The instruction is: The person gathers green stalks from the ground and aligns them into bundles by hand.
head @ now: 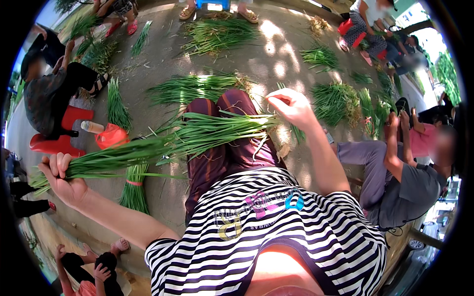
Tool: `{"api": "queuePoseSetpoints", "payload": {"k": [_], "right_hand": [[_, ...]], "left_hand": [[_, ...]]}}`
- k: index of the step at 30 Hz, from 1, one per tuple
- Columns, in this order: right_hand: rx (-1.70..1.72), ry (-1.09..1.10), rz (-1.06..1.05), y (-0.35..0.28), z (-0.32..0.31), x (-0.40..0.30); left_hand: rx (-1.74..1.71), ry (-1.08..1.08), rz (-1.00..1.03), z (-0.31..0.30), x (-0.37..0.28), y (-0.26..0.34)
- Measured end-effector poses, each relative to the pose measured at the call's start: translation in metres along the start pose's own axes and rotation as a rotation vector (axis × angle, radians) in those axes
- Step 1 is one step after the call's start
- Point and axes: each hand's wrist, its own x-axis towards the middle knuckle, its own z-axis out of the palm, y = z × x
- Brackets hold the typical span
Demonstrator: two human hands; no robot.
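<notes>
My left hand (64, 177), out at the far left, is closed around a bunch of long green garlic chives (122, 155), whose leaves stretch towards my lap. Across my thighs lies a loose pile of garlic chives (218, 131), with pale stem ends and thin roots pointing right. Just beyond those root ends is my right hand (292, 107), thumb and fingers drawn together. Thin strands show near its fingertips, but I cannot tell whether they are pinched. A bundle of chives (135, 188) bound with a reddish band is on the ground below my left forearm.
More chives (196, 88) lie beyond my knees, with heaps (222, 35) farther off and at right (333, 101). Left are a red plastic bag (112, 136), a bottle (92, 127) and a red stool (61, 133). People sit around; one at right (411, 188) handles chives.
</notes>
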Motion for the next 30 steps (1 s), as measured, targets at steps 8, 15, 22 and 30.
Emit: {"api": "queuePoseSetpoints", "payload": {"k": [8, 15, 22, 30], "right_hand": [[-0.152, -0.326, 0.105, -0.015, 0.021, -0.011], [-0.512, -0.145, -0.296, -0.027, 0.031, -0.006], [-0.214, 0.003, -0.148, -0.043, 0.011, 0.017], [0.355, 0.341, 0.048, -0.026, -0.011, 0.059]], "left_hand": [[1.313, 0.27, 0.123, 0.092, -0.042, -0.068], [1.399, 0.086, -0.197, 0.067, -0.06, -0.111], [1.39, 0.095, -0.228, 0.05, -0.058, -0.114], [1.627, 0.044, 0.064, 0.058, -0.05, -0.119]]}}
